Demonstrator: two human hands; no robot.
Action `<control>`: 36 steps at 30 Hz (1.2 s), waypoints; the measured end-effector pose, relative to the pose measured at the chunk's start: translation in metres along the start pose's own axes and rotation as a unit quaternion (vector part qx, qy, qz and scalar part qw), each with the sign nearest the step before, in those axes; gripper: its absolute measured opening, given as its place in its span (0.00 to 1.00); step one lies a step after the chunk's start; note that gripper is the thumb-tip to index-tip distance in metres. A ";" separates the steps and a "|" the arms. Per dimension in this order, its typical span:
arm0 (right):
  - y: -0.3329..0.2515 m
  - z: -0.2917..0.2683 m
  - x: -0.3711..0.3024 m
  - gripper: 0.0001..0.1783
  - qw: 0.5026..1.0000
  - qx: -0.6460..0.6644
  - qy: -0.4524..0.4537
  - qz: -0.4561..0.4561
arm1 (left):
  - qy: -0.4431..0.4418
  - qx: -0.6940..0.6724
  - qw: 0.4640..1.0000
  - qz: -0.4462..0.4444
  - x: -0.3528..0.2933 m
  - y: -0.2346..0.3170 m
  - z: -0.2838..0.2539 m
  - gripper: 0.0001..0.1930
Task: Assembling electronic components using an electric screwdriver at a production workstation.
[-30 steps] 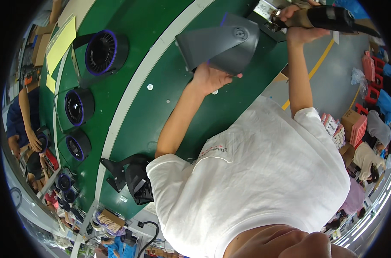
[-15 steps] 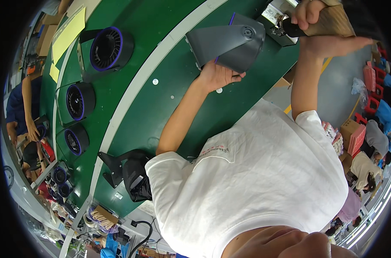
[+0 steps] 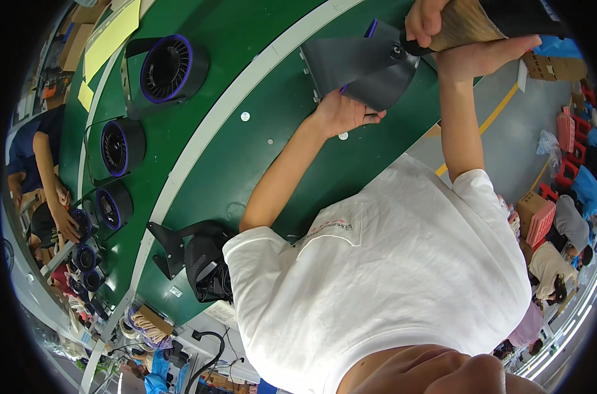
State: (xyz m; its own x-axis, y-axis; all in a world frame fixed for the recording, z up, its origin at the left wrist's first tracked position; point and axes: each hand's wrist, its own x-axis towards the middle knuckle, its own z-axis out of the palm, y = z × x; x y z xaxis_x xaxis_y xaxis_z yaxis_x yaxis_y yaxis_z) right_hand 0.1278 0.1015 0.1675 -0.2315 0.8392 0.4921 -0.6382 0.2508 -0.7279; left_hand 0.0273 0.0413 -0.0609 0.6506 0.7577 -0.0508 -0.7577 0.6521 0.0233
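Note:
My left hand (image 3: pixel 343 117) grips the lower edge of a dark grey fan housing (image 3: pixel 380 82); some of its fingers are hidden beneath. A flat grey bracket (image 3: pixel 341 60) lies across the side of this housing, and a purple rim edge shows behind it. At the upper right, my right hand (image 3: pixel 466 59) is wrapped round a power screwdriver (image 3: pixel 468 25) with a tan-wrapped body and black ends. The driver's black nose meets the round pivot spot on the bracket; its very tip is hard to make out.
Fans with purple rims (image 3: pixel 173 69) stand beyond a pale curved rail (image 3: pixel 206 134) on the green table (image 3: pixel 265 177). A black bracketed part (image 3: pixel 206 259) sits by my left elbow. Yellow sheets (image 3: pixel 114 36) lie far left, near a co-worker's hand (image 3: pixel 65 223) at another fan.
My right hand has brought the screwdriver left, from beside the housing onto the bracket's pivot spot. My left hand keeps its grip. The co-worker's hand and the far fans have shifted along the line.

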 end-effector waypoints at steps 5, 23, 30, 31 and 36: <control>0.026 0.011 0.001 0.50 0.989 0.124 0.083 -0.003 | -0.001 0.014 1.000 0.008 -0.002 -0.002 0.001 0.41; 0.002 -0.110 0.005 0.62 0.987 0.075 -0.092 -0.113 | 0.276 0.376 0.864 0.192 -0.038 0.059 0.072 0.33; -0.014 -0.151 0.009 0.56 0.982 -0.120 0.136 -0.058 | 0.435 0.625 0.611 0.215 -0.145 0.273 0.058 0.26; -0.015 -0.150 0.007 0.55 0.974 -0.149 0.171 -0.028 | 0.440 0.648 0.585 0.210 -0.158 0.296 0.061 0.24; -0.020 -0.159 -0.010 0.53 0.977 -0.120 0.172 0.032 | 0.481 0.720 0.467 0.181 -0.199 0.383 0.116 0.20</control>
State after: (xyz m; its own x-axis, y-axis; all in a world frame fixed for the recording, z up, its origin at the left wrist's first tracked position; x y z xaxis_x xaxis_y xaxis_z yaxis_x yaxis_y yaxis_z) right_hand 0.2598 0.1647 0.1015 0.0221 0.9591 0.2823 -0.4313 0.2639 -0.8628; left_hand -0.3867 0.1434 0.0741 -0.3544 0.9149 -0.1932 0.4598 0.3504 0.8160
